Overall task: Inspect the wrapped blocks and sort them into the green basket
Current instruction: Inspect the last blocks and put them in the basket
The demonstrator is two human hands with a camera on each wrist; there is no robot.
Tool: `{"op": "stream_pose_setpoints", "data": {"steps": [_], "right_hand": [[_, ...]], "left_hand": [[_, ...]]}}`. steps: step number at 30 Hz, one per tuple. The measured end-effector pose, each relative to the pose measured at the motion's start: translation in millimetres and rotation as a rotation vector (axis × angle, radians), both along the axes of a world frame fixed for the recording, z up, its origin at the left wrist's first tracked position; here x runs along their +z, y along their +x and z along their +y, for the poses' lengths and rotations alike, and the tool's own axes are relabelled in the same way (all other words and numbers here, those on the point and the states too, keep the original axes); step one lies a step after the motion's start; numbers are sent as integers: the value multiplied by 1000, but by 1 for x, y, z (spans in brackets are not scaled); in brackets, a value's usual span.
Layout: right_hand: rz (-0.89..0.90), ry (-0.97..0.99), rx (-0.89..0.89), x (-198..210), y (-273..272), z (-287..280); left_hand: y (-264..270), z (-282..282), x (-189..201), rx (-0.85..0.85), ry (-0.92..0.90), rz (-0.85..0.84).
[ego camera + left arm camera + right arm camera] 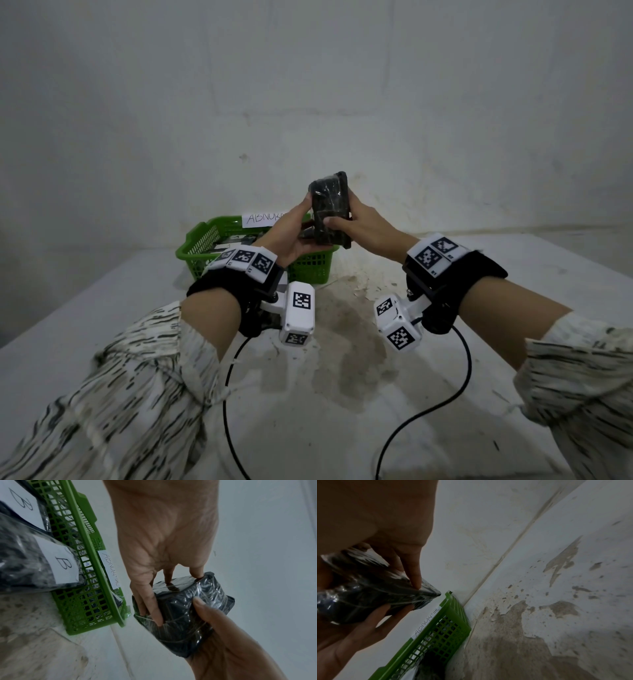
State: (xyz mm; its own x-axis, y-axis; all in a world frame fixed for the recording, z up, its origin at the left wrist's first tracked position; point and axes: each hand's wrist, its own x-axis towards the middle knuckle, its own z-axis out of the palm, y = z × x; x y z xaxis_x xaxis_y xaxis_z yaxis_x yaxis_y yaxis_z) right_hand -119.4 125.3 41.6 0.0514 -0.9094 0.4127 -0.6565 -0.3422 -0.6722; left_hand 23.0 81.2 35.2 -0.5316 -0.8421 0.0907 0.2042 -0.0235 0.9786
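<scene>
Both hands hold one dark block wrapped in clear film upright in the air, just above and in front of the green basket. My left hand grips its left side, thumb on the front. My right hand grips the right side, thumb across the lower front. In the left wrist view the left hand has its fingers spread over the block. The right wrist view has my right hand pinching the block from above. The basket holds other wrapped blocks with paper tags marked B.
A white paper label is stuck on the basket's far rim. The basket sits on a stained white surface against a white wall. Black cables from the wrist cameras loop over the near part of the surface.
</scene>
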Motion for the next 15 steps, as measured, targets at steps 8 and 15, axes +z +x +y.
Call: {"op": "stream_pose_setpoints", "data": {"steps": [8,15], "right_hand": [[89,1,22,-6,-1,1],[300,-54,-144,-9,-3,6]], "left_hand": [[2,9,-1,5,34,-18],[4,21,9,-117,-2,-90]]}}
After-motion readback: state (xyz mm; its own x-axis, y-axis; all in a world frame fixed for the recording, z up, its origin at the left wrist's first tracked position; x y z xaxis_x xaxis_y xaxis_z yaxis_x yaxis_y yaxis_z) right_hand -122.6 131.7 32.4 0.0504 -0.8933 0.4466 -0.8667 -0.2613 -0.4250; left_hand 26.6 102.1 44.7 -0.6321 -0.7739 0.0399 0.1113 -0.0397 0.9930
